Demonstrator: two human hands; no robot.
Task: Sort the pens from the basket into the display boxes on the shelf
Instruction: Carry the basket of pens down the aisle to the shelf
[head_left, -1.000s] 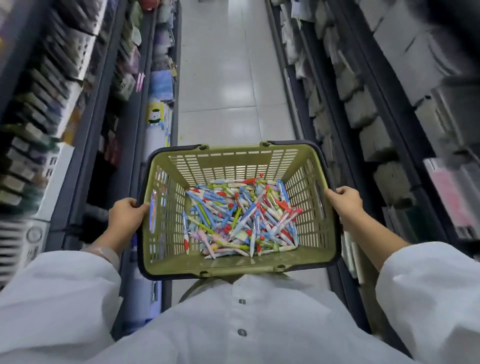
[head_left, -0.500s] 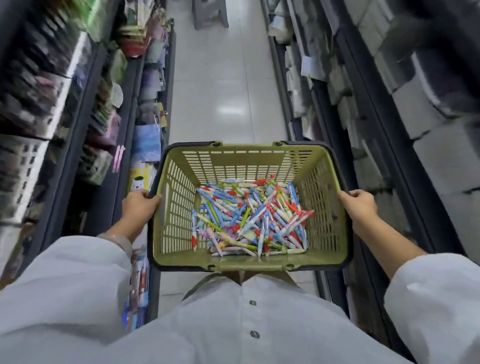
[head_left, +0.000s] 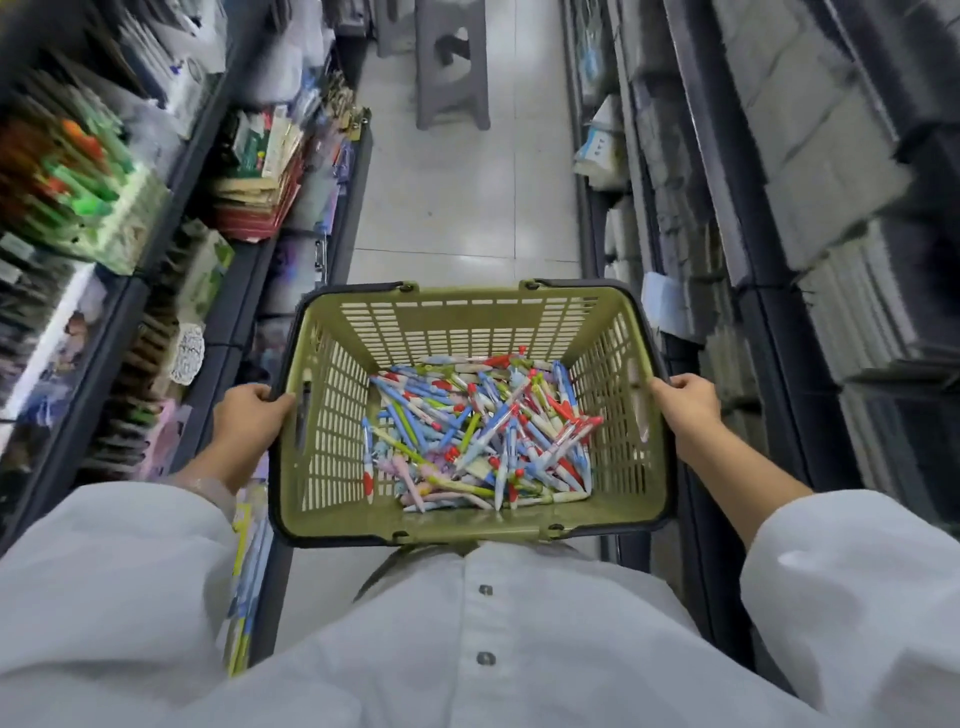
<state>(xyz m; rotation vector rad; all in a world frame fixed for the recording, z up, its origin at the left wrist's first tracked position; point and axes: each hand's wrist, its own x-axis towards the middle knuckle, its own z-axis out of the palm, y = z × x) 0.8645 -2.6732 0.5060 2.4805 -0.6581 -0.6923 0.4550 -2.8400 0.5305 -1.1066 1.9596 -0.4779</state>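
A grey step stool (head_left: 451, 62) stands on the pale tiled floor (head_left: 457, 208) between two dark shelves (head_left: 332, 249) of blurred stock.

The person wears a loose white button-front shirt (head_left: 467, 649). Two small round grey buttons (head_left: 485, 590) sit one below the other on its centre placket. The wide sleeves are pushed up past the wrists, each ending in a soft rounded fold; the right sleeve (head_left: 852, 582) lies right of the buttons, the left sleeve (head_left: 104, 561) left of them. A pale bracelet (head_left: 210, 488) circles the left wrist just beyond that sleeve's edge.
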